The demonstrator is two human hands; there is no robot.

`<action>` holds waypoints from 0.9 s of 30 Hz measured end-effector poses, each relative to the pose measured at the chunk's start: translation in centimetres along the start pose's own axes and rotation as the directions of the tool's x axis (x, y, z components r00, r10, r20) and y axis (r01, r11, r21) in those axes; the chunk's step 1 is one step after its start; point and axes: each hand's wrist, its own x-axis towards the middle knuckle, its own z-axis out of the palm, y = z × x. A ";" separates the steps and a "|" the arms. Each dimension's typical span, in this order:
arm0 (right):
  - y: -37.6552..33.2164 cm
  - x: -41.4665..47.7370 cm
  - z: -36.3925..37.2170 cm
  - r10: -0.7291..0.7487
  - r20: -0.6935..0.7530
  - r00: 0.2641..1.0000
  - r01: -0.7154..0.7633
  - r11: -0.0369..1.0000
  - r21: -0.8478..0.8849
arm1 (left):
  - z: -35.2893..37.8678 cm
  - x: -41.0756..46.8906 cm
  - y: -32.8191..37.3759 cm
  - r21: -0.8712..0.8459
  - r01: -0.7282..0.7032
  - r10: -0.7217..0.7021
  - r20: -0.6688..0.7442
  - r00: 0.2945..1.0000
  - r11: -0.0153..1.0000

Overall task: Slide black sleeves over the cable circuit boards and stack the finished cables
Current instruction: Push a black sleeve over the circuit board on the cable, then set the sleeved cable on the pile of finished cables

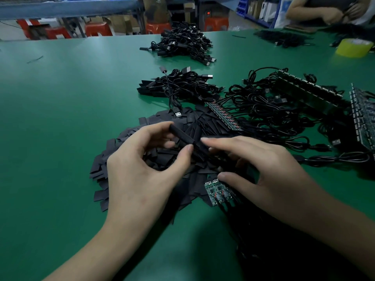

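Note:
My left hand pinches a black sleeve between thumb and fingers, held above a heap of loose flat black sleeves on the green table. My right hand meets the sleeve's near end, its fingers curled round something dark there; what it holds is hidden. A small green panel of circuit boards with black cables attached lies under my right thumb. A stack of sleeved cables sits behind the heap.
A larger pile of cables lies farther back. Unsleeved cables on strips of boards spread to the right. A yellow tape roll stands at the far right, where another person's hands work. Red stools stand beyond the table edge.

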 end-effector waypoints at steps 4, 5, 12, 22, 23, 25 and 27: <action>-0.3 0.2 0.2 0.106 -0.091 0.990 -0.101 0.993 0.061 | -0.3 0.5 -0.4 0.008 0.019 -0.019 -0.033 0.999 1.000; -0.4 0.5 0.0 0.117 -0.114 0.987 -0.110 0.992 0.066 | -0.4 0.6 -0.5 0.008 0.028 -0.028 -0.030 0.999 1.000; 0.3 9.7 -3.4 0.227 -0.221 0.949 -0.229 0.973 0.016 | -0.2 0.7 -0.9 0.009 0.051 -0.051 0.015 0.999 0.999; 2.3 23.4 5.3 0.360 0.002 0.933 -0.330 0.857 -0.395 | 0.1 0.4 -1.4 0.061 0.051 -0.057 0.087 0.995 0.997; 2.3 23.7 5.8 0.366 0.021 0.930 -0.321 0.841 -0.435 | 0.1 0.4 -1.3 0.062 0.051 -0.057 0.094 0.994 0.997; 2.5 24.0 6.5 0.381 0.028 0.924 -0.317 0.806 -0.500 | 0.1 0.4 -1.4 0.068 0.048 -0.055 0.109 0.993 0.997; 2.5 24.2 6.7 0.388 0.016 0.922 -0.318 0.777 -0.543 | 0.1 0.4 -1.5 0.075 0.043 -0.052 0.120 0.991 0.996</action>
